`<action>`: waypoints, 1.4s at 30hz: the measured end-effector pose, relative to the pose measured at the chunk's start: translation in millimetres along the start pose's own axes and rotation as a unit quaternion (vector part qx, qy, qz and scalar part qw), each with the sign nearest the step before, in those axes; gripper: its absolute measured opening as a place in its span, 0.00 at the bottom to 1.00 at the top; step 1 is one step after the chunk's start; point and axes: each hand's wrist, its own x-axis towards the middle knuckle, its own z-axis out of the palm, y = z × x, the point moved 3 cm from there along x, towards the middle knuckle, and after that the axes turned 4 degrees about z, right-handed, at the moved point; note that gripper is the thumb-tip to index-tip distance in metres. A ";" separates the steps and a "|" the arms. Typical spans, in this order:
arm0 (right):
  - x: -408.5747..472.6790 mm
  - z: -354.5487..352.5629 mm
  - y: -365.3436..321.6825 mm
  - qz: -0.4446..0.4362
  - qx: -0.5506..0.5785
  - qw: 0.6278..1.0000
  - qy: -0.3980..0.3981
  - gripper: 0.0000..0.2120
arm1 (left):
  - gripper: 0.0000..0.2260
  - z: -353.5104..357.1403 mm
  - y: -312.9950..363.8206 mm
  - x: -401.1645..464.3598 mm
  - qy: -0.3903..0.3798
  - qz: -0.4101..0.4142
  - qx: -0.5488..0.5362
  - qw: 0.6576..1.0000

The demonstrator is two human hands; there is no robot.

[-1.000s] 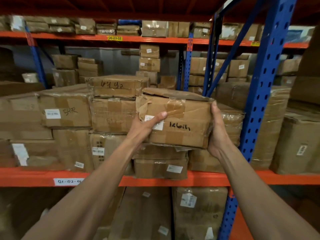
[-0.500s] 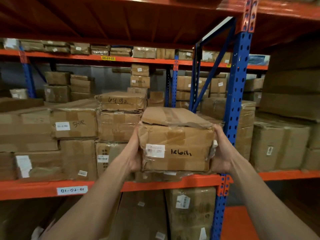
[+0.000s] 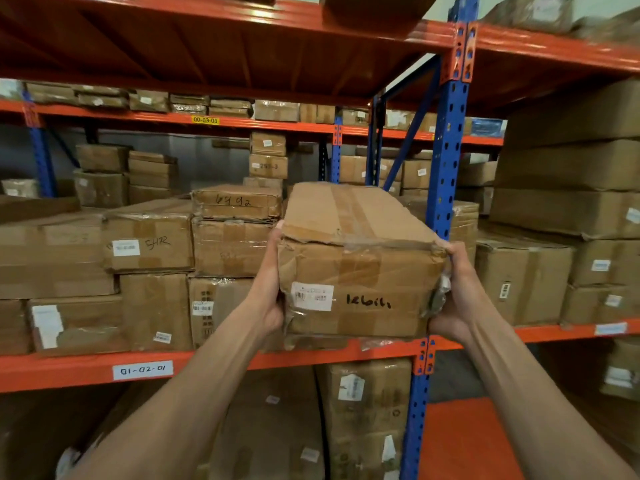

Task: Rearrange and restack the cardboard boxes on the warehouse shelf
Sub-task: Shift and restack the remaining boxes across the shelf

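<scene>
Both hands, left hand (image 3: 268, 299) and right hand (image 3: 457, 292), grip the cardboard box (image 3: 360, 265) by its ends. It's come off the stack and out toward me, so restacking's next

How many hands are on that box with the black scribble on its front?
2. The left hand grips the box by its left side, and the right hand grips it by its right side. No other hand is in view.
</scene>
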 end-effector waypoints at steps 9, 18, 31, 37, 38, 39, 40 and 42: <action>57.2 -11.4 -93.6 -0.017 -0.061 0.995 0.079 0.35 | 0.33 69.8 37.6 91.5 0.010 0.017 -0.001 1.000; 165.2 -92.5 -121.9 -0.071 -0.099 0.980 0.156 0.40 | 0.32 98.3 -32.9 225.5 -0.024 0.053 -0.039 0.998; 296.5 -142.6 -130.7 -0.184 -0.500 0.786 0.312 0.52 | 0.48 104.0 -74.9 367.2 -0.026 0.079 0.284 0.955; 316.9 -130.1 -137.4 -0.149 -0.594 0.698 0.371 0.54 | 0.59 104.4 -79.5 400.8 -0.019 0.053 0.266 0.962; 318.6 -130.3 -140.1 -0.146 -0.601 0.691 0.374 0.54 | 0.59 104.5 -79.5 403.7 -0.021 0.054 0.266 0.962; 319.5 -130.1 -142.9 -0.147 -0.605 0.686 0.377 0.54 | 0.57 104.9 -79.0 404.9 -0.022 0.055 0.265 0.962; 319.7 -129.2 -144.8 -0.150 -0.608 0.683 0.377 0.55 | 0.55 105.2 -78.2 404.2 -0.023 0.056 0.263 0.963; 320.9 -127.3 -147.2 -0.157 -0.613 0.677 0.376 0.55 | 0.51 106.3 -76.9 399.7 -0.020 0.057 0.262 0.963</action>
